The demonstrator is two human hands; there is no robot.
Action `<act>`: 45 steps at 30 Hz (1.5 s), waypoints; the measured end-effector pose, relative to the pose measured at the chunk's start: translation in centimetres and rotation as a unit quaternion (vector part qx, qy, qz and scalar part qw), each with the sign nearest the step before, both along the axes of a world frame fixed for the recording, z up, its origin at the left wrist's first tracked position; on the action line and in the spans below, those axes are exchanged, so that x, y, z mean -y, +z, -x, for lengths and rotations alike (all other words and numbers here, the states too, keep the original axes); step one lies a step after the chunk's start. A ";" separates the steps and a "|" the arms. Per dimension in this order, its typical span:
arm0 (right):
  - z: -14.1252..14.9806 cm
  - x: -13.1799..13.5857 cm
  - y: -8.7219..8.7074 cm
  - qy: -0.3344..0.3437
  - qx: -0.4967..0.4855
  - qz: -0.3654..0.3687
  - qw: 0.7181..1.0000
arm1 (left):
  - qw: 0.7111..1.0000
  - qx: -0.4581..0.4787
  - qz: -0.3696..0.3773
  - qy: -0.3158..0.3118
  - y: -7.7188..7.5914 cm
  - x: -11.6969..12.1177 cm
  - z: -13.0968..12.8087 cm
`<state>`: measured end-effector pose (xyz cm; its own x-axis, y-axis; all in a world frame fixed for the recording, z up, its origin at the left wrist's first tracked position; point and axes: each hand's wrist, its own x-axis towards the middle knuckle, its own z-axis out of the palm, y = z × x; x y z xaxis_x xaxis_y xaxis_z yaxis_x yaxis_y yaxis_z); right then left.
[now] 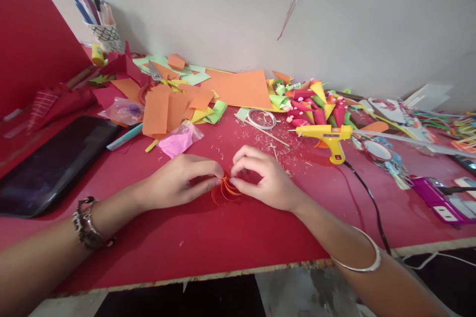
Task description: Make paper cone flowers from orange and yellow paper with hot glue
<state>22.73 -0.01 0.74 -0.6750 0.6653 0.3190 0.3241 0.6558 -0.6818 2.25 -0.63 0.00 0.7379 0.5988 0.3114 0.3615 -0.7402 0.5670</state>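
Note:
My left hand [189,178] and my right hand [262,176] meet over the red tabletop, both pinching a curled orange paper strip [229,189]. Thin loops of the strip hang below my fingertips. The thumb and index finger of each hand press on it from opposite sides; the exact spot of each pinch is partly hidden by the fingers. Beyond my left hand lies a pink piece in a clear plastic bag [180,138]. Past my right hand are a roll of clear tape [262,119] and a thin wooden stick [266,132] among small scraps.
A yellow glue gun [329,136] rests at right, its black cord running over the table's front edge. Orange paper sheets [241,88] and colored paper cones [316,101] lie along the wall. A dark phone-like tablet [59,163] is at left; a purple power strip [442,203] is at right.

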 end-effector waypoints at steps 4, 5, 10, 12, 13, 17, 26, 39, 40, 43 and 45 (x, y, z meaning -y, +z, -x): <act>0.1 0.0 0.0 -0.004 -0.011 0.016 1.000 | 1.000 0.013 0.014 -0.001 0.0 0.0 0.0; 0.1 0.0 -0.1 -0.004 -0.012 0.019 1.000 | 1.000 0.015 0.017 -0.001 0.0 0.0 0.0; 0.1 0.0 -0.1 -0.004 -0.022 0.038 0.999 | 0.999 0.014 0.036 0.001 0.0 0.0 0.0; 0.1 0.0 -0.2 -0.006 -0.027 0.049 0.998 | 0.999 0.012 0.048 0.013 -0.1 0.0 -0.1; 0.1 0.0 -0.3 -0.008 -0.029 0.056 0.998 | 0.998 0.012 0.053 0.023 -0.1 -0.1 -0.1; 0.1 -0.2 -0.5 -0.031 -0.050 0.087 0.994 | 0.995 0.027 0.058 0.078 -0.2 -0.1 -0.2; 0.2 -0.5 -1.1 -0.093 -0.075 0.103 0.987 | 0.986 0.039 0.073 0.143 -0.1 -0.2 -0.7; 0.1 -0.5 -0.9 -0.056 -0.051 0.074 0.994 | 0.995 0.035 0.030 0.092 -0.4 -0.4 -0.4; 0.1 -0.4 -0.8 -0.053 -0.051 0.072 0.995 | 0.995 0.037 0.027 0.087 -0.4 -0.5 -0.4; 0.1 -0.4 -0.8 -0.049 -0.053 0.071 0.995 | 0.997 0.039 0.021 0.070 -0.4 -0.5 -0.3; 0.1 -0.3 -0.8 -0.049 -0.053 0.075 0.995 | 0.997 0.038 0.021 0.061 -0.3 -0.4 -0.3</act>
